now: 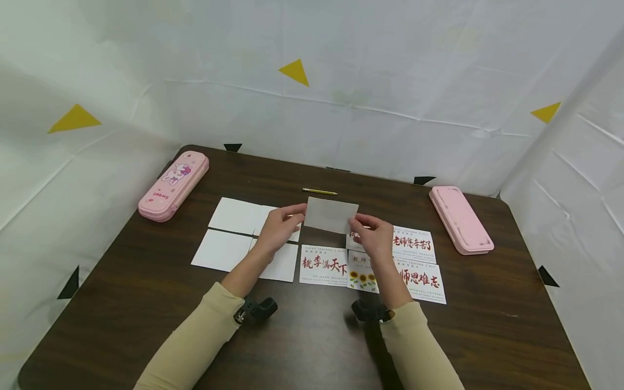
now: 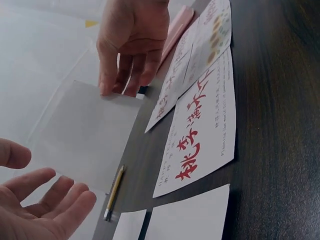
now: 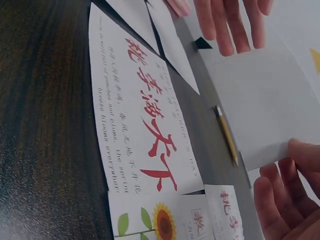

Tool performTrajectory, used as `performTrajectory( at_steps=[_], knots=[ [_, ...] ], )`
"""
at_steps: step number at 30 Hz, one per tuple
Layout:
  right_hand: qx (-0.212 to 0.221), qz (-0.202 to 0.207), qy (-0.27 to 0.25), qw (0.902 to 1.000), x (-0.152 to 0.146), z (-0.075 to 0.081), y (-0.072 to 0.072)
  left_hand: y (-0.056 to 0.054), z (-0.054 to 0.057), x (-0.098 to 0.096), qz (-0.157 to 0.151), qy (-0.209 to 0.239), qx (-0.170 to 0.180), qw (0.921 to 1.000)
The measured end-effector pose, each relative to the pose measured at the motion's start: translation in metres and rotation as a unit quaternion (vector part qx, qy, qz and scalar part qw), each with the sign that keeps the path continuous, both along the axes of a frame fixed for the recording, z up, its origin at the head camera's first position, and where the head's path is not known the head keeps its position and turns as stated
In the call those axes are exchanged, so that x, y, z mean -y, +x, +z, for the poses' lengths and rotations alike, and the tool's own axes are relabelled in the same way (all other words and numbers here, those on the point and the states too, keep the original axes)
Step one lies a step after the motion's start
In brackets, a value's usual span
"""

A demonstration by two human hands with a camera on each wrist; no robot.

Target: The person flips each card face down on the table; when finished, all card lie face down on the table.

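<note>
A blank card [image 1: 331, 215], its pale side towards me, is held up above the table between the two hands. The right hand [image 1: 374, 235] pinches its right edge between thumb and fingers. On the opposite side the left hand [image 1: 279, 230] has its fingers [image 2: 60, 192] stretched along the card's edge, and its thumb stands away from the card. Below lies a printed card [image 1: 324, 264] with red characters. More printed cards [image 1: 413, 244], one with sunflowers, lie partly under the right hand. Several blank white cards [image 1: 221, 250] lie by the left hand, which partly covers them.
A yellow pencil [image 1: 319, 191] lies behind the raised card. One pink pencil case [image 1: 174, 186] with a cartoon picture sits at the back left, another pink case [image 1: 460, 219] at the right. White sheeting [image 1: 341, 124] stands around the dark wooden table [image 1: 302, 341].
</note>
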State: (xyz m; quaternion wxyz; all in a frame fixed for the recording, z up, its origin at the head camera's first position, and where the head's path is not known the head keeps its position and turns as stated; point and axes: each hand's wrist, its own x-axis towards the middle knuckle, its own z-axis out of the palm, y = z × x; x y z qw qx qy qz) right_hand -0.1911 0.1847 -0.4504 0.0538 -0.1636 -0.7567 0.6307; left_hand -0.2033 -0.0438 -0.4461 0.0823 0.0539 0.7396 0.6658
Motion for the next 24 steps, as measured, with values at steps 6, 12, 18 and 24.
performTrajectory(
  at_steps=[6, 12, 18, 24],
  knots=[
    [0.029, -0.001, 0.014, 0.9995, 0.002, -0.005, 0.001, -0.002, -0.003, 0.001, -0.027, -0.056, 0.024, 0.9978],
    [0.060, 0.010, 0.055, 0.9966, 0.001, -0.010, 0.003, -0.004, -0.007, 0.001, -0.050, -0.087, 0.045, 0.9939],
    [0.065, 0.015, 0.079, 0.9946, 0.002, -0.011, 0.004, -0.005, -0.009, 0.003, -0.064, -0.103, 0.048, 0.9914],
    [0.072, 0.025, 0.094, 0.9927, 0.003, -0.012, 0.005, -0.006, -0.010, 0.003, -0.070, -0.112, 0.055, 0.9897]
  ],
)
